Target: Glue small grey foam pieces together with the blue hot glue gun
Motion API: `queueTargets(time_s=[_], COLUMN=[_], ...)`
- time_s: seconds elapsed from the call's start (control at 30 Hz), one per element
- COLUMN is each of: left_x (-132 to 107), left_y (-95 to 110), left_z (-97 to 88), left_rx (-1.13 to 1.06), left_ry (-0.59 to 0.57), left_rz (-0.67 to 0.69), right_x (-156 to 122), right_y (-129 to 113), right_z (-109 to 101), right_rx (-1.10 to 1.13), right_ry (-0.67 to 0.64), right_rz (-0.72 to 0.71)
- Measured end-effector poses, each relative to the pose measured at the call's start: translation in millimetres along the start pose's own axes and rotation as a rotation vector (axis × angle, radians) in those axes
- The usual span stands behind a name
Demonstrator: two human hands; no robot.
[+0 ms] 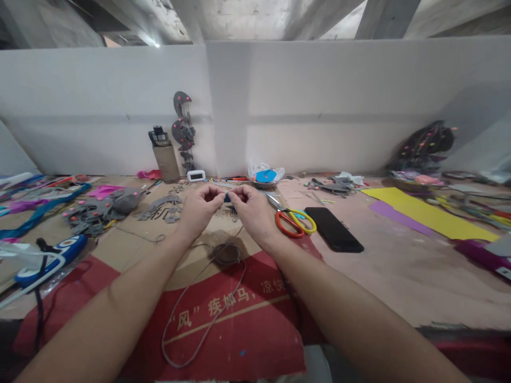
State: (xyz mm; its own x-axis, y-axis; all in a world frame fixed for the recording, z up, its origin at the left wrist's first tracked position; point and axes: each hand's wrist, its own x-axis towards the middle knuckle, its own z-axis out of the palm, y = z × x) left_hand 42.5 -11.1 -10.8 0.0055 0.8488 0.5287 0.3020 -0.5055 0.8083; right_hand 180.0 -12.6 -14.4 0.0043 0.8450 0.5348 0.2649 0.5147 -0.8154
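My left hand (204, 206) and my right hand (252, 208) meet above the cardboard, thumbs and fingertips pinched together. Between them sits a small dark blue piece (227, 197), mostly covered by the fingers, so its kind is unclear. Below the hands lies a thin grey cord (225, 254), partly coiled, with a long loose loop running towards me. Just right of my right hand rest scissors (293, 221) with one red and one yellow handle. Left of my left hand are grey cut-out pieces (171, 205) on the printed cardboard (223, 346).
A black phone (334, 229) lies to the right, with yellow sheets (431, 213) beyond it. Towards the wall stand a bottle (165, 159), a small white clock (196, 175) and a bowl with blue pieces (265, 176). Leftward are grey pieces with pink pins (101, 210) and a power strip (51, 260).
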Motion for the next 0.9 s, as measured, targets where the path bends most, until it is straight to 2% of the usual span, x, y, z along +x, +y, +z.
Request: queueTargets(time_s=[0.17,0.27,0.47,0.53,0.7,0.8,0.9], left_x=[4.8,6.2,-0.4,-1.7,-0.3,1.7,3.0], left_y=[-1.8,-0.8,7.0,7.1,5.1,4.9,4.9], left_z=[-2.5,-4.3,-6.2,-5.9,-3.9,-4.0,-4.2], left_rx=[-0.198,-0.225,0.26,0.323,0.117,-0.008,-0.069], left_ry=[-0.189,-0.235,-0.197,-0.164,-0.055,-0.053,-0.052], left_rz=[-0.123,-0.166,0.085,0.116,-0.038,-0.114,-0.133], right_x=[3.6,4.2,-0.8,-2.6,-4.8,-5.1,-5.2], right_y=[11.9,16.5,14.9,14.0,15.0,15.4,13.8], right_z=[-1.4,-3.3,-5.2,-4.6,-1.1,0.7,1.9], right_rx=[-0.046,-0.113,-0.279,-0.279,-0.127,-0.029,0.027], right_ry=[0.004,0.004,-0.008,-0.028,-0.045,-0.031,-0.024], right_rz=[-0.021,-0.057,-0.216,-0.232,-0.127,-0.086,-0.033])
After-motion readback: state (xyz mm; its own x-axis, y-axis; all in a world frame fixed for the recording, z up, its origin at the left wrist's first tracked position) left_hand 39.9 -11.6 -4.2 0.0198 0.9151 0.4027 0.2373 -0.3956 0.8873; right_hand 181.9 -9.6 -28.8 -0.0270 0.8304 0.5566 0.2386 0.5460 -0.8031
